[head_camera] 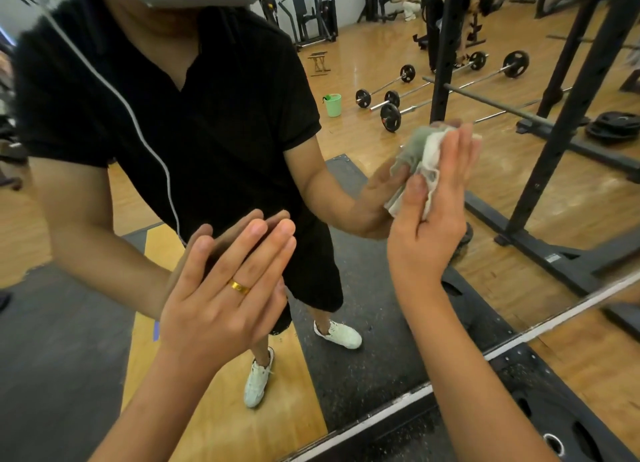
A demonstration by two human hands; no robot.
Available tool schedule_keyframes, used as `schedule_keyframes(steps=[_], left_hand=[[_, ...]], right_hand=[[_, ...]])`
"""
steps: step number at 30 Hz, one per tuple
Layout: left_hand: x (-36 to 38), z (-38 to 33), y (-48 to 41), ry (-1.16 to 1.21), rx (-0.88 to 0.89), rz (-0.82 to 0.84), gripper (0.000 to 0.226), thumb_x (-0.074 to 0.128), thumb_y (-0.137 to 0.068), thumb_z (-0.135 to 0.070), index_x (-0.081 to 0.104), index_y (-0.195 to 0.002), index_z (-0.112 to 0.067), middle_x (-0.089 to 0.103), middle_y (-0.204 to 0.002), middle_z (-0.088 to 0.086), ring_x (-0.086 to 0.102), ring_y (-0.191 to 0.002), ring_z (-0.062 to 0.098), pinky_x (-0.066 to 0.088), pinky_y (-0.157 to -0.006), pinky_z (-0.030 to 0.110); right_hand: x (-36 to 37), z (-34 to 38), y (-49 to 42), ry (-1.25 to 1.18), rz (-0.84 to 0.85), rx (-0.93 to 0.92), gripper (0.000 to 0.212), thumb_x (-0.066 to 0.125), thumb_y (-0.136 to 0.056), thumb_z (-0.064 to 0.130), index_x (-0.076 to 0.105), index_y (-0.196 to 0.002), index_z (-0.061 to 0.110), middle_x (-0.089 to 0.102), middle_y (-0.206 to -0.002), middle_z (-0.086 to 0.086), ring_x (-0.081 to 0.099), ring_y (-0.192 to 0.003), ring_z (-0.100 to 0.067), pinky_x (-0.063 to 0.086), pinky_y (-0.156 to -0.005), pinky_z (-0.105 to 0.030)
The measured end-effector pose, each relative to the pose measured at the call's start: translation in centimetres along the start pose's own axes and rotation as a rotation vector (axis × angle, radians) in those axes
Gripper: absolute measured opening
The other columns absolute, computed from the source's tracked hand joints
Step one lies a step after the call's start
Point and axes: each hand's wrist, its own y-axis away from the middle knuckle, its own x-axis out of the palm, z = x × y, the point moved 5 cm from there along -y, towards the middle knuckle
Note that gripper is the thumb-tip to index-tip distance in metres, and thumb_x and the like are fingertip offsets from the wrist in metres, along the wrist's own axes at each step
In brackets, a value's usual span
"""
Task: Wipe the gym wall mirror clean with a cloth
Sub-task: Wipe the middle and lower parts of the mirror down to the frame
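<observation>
Right hand [427, 226], flat, pressed cloth [430, 161] onto mirror [363, 260] for wiping; left hand [221, 295], also flat and holding nothing, leaned on it, probably as brace.

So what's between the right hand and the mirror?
A crumpled cloth, pressed against the mirror under the right hand and its straight fingers. The head view shows it.
</observation>
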Motion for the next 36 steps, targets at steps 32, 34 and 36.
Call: schedule_keyframes(steps=[32, 34, 36], left_hand=[[-5.5, 9.9, 10.7, 0.014, 0.009, 0.027, 0.057, 0.063, -0.098, -0.025, 0.052, -0.151, -0.01, 0.039, -0.163, 0.012, 0.032, -0.153, 0.032, 0.021, -0.126, 0.05], [-5.4, 10.0, 10.7, 0.011, 0.019, 0.021, 0.057, 0.061, -0.098, -0.025, 0.05, -0.152, -0.009, 0.037, -0.164, 0.012, 0.031, -0.153, 0.032, 0.019, -0.126, 0.05], [-5.4, 10.1, 10.6, 0.024, 0.029, 0.013, 0.057, 0.061, -0.098, -0.024, 0.051, -0.151, -0.008, 0.04, -0.162, 0.012, 0.032, -0.153, 0.032, 0.02, -0.126, 0.05]], right_hand=[[9.1, 9.1, 19.4, 0.021, 0.024, 0.176, 0.053, 0.045, -0.106, 0.011, 0.027, -0.156, 0.004, 0.017, -0.169, 0.019, 0.013, -0.159, -0.021, 0.013, -0.129, -0.039], [9.0, 9.3, 17.8, 0.004, -0.006, 0.177, 0.054, 0.044, -0.106, 0.01, 0.026, -0.157, 0.006, 0.017, -0.168, 0.021, 0.012, -0.159, -0.021, 0.013, -0.13, -0.042], [8.8, 9.6, 16.0, -0.03, -0.08, 0.236, 0.052, 0.044, -0.107, 0.011, 0.03, -0.157, 0.007, 0.022, -0.166, 0.018, 0.014, -0.159, -0.02, 0.016, -0.129, -0.044]])
